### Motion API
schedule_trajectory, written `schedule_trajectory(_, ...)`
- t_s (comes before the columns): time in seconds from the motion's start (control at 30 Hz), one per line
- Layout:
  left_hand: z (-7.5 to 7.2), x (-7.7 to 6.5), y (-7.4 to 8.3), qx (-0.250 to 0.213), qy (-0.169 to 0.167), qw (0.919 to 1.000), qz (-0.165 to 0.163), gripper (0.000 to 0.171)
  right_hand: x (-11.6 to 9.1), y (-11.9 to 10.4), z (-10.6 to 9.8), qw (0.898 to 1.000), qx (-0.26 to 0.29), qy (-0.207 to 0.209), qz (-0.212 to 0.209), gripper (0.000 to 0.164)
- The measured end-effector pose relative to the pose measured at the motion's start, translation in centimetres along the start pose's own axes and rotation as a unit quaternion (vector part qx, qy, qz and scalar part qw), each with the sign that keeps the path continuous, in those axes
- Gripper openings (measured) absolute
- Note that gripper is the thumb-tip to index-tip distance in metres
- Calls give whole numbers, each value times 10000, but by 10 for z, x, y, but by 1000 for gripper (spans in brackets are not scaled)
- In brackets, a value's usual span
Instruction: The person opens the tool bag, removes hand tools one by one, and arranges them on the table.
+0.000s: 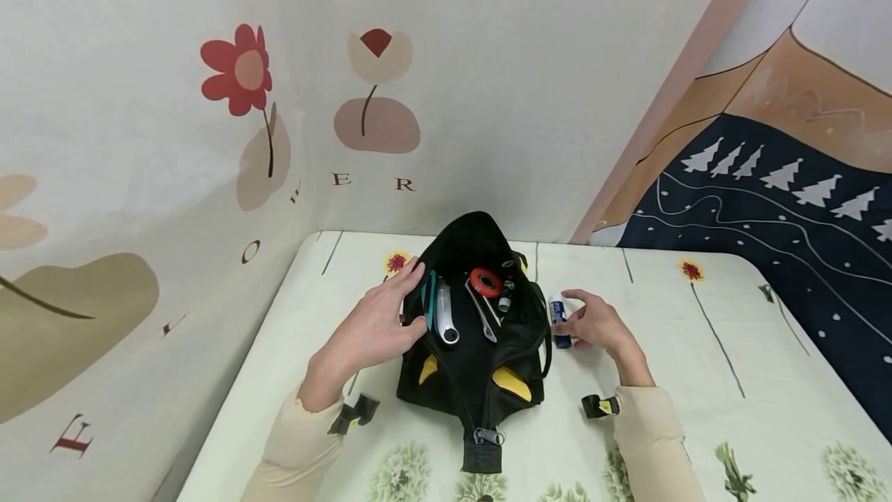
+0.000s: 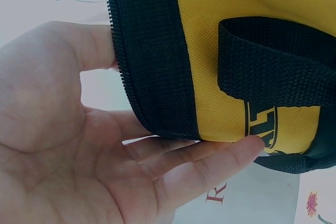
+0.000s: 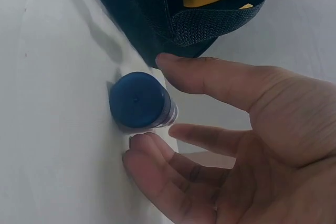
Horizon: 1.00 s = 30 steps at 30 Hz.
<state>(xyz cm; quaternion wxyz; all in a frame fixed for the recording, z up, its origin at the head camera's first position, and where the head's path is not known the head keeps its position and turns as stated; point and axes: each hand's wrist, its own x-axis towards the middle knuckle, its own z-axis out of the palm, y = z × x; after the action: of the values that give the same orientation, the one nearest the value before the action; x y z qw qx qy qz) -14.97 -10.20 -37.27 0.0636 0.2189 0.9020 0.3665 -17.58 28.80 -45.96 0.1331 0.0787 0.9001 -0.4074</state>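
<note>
A black and yellow tool bag stands unzipped, its mouth showing a silver tool, a teal strip-shaped thing, a red ring-shaped roll, a wrench and a small dark cylinder. My left hand grips the bag's left rim; in the left wrist view the thumb reaches behind the zipper edge and the fingers lie along the yellow side. To the right of the bag, a blue-and-white glue stick lies on the table. Around it my right hand spreads thumb and fingers, with gaps visible in the right wrist view.
The table wears a pale cloth printed with flowers. Behind it hangs a light printed curtain, with a dark blue mountain print at the right. A black strap loop sticks out from the bag's right side.
</note>
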Motion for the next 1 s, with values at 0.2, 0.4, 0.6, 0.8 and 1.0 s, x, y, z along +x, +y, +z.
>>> schedule_trajectory(0.2, 0, -2, 1, -11, 3, 10000, -15, 80, -1, -1, -1, 10000, -47, 25, 42, 79)
schedule_trajectory(0.4, 0, -2, 1, 7, -6, 10000, -5, 80, 0, 0, -2, 9999, -83, 102, 65, 74)
schedule_trajectory(0.6, -2, -1, 0, 4, 21, 10000, 20, 80, -1, -5, -7, 9981, -243, 495, -271, 73)
schedule_trajectory(0.8, -4, 0, 3, 24, 27, 10000, 63, 80, -8, -16, -6, 9770, -495, 1916, -795, 61)
schedule_trajectory(1.0, -1, -2, 4, 133, 12, 9999, -14, 79, -21, -33, 1, 9452, -197, 3041, -1171, 51)
